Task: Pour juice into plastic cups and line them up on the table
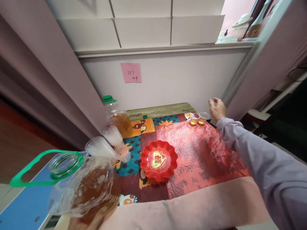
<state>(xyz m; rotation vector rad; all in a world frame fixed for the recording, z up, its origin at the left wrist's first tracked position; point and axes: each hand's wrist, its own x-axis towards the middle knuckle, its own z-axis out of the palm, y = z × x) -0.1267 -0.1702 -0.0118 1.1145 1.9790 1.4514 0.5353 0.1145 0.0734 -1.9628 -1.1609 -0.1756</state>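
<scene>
At the near left a clear plastic jug [81, 185] with a green neck ring and green handle, uncapped and about half full of amber liquid, is tilted and held from below by the left hand [93, 220], of which only a sliver shows at the bottom edge. Far right on the red sheet [206, 153] stand two small clear cups [199, 118], each holding a little amber liquid. The right hand [217, 109] reaches out on a straight, lilac-sleeved arm just beside them, fingers loosely curled and holding nothing.
</scene>
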